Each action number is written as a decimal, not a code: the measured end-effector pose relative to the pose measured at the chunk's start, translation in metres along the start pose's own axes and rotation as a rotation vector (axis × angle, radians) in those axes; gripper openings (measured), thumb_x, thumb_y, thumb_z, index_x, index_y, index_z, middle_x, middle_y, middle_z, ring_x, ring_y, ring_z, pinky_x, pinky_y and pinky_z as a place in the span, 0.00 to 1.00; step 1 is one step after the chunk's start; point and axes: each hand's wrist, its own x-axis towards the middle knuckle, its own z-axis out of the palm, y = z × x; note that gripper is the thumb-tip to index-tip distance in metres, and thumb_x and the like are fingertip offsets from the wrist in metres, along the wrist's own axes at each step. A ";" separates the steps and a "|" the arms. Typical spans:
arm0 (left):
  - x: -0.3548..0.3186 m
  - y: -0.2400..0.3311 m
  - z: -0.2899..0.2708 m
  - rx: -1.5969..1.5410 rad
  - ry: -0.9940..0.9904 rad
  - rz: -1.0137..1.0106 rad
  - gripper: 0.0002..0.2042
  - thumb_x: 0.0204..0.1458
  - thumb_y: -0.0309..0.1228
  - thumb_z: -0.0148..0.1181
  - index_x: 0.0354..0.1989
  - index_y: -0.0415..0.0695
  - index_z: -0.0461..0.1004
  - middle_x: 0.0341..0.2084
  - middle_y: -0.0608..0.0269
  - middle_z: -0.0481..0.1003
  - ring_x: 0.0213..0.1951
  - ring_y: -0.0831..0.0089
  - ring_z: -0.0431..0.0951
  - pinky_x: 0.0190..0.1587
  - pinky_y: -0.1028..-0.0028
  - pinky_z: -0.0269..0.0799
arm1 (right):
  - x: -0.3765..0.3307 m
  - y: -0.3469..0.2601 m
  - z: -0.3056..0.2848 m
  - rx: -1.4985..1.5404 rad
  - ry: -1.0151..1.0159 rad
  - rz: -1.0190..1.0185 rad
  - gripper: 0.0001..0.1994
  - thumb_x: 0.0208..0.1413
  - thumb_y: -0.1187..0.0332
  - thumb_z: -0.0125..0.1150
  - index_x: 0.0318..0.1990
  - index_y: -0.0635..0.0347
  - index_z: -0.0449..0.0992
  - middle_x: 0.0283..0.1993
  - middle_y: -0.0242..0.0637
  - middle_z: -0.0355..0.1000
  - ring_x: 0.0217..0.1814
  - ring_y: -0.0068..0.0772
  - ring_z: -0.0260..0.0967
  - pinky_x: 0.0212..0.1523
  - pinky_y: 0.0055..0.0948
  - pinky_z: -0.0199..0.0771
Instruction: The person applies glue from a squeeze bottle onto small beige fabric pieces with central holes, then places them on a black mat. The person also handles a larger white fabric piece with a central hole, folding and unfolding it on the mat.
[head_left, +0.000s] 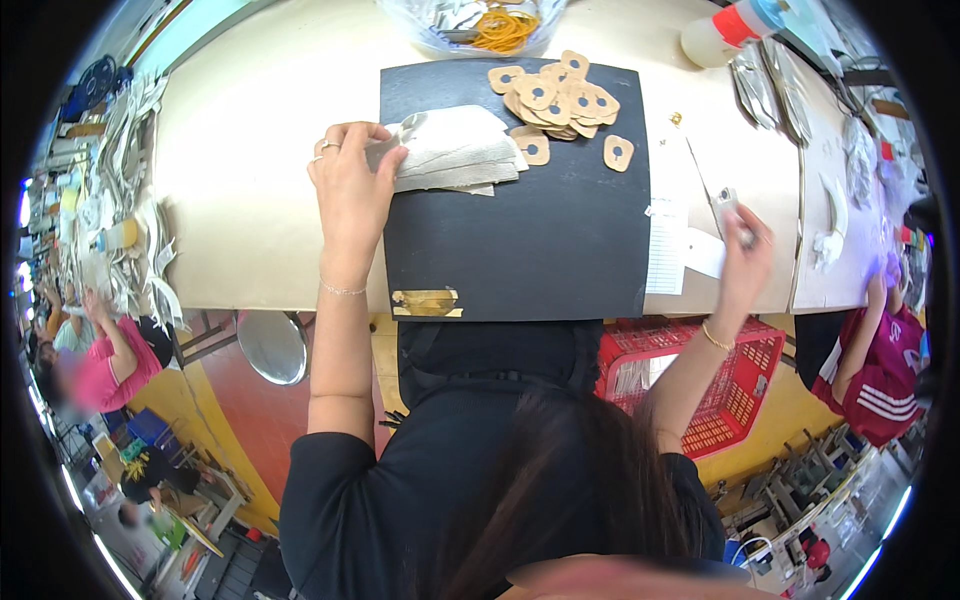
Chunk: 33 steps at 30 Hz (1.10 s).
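At the upper left of a black board [520, 250] lies a stack of white, cloth-like pieces [455, 150], fanned at its near edge. My left hand [355, 170] grips the left end of this stack between thumb and fingers. Right of the board, my right hand [748, 255] is closed around a small pale tool [727, 200]; a thin dark shaft runs from it up and left, and its exact kind is unclear. Tan rounded patches [560, 98] with dark keyhole-shaped centres are heaped at the board's upper right. One patch [618, 153] lies apart from the heap.
A clear bag [480, 35] with orange bands sits beyond the board. To the far right stands a bottle [735, 35] with a red band. Printed paper [666, 250] lies beside the board. Below the table is a red crate [735, 400]. Other people sit at both sides.
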 end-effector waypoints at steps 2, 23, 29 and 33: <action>-0.001 0.007 -0.002 -0.054 -0.016 -0.003 0.10 0.45 0.26 0.63 0.37 0.44 0.74 0.30 0.60 0.75 0.36 0.62 0.74 0.49 0.64 0.61 | 0.001 -0.032 0.024 0.046 -0.235 -0.127 0.12 0.49 0.67 0.64 0.41 0.58 0.78 0.34 0.34 0.68 0.34 0.26 0.66 0.35 0.23 0.66; -0.038 0.063 -0.054 -1.500 -0.759 -0.361 0.15 0.44 0.18 0.64 0.42 0.32 0.72 0.35 0.57 0.77 0.34 0.76 0.78 0.35 0.82 0.73 | -0.052 -0.116 0.071 0.135 -0.504 -0.230 0.14 0.45 0.70 0.64 0.42 0.55 0.75 0.41 0.36 0.67 0.37 0.38 0.71 0.37 0.33 0.72; -0.038 0.066 -0.052 -1.478 -0.831 -0.283 0.14 0.45 0.19 0.64 0.41 0.33 0.72 0.33 0.60 0.76 0.31 0.79 0.77 0.27 0.85 0.68 | -0.029 -0.113 0.037 1.166 -0.983 0.466 0.19 0.58 0.56 0.53 0.46 0.66 0.73 0.33 0.31 0.73 0.16 0.12 0.58 0.14 0.13 0.50; -0.042 0.071 -0.046 -1.353 -0.640 -0.034 0.11 0.46 0.19 0.62 0.39 0.35 0.73 0.33 0.64 0.74 0.28 0.82 0.75 0.24 0.84 0.67 | -0.039 -0.120 0.022 1.194 -0.972 0.391 0.15 0.56 0.64 0.58 0.44 0.68 0.72 0.31 0.35 0.73 0.15 0.14 0.60 0.13 0.11 0.51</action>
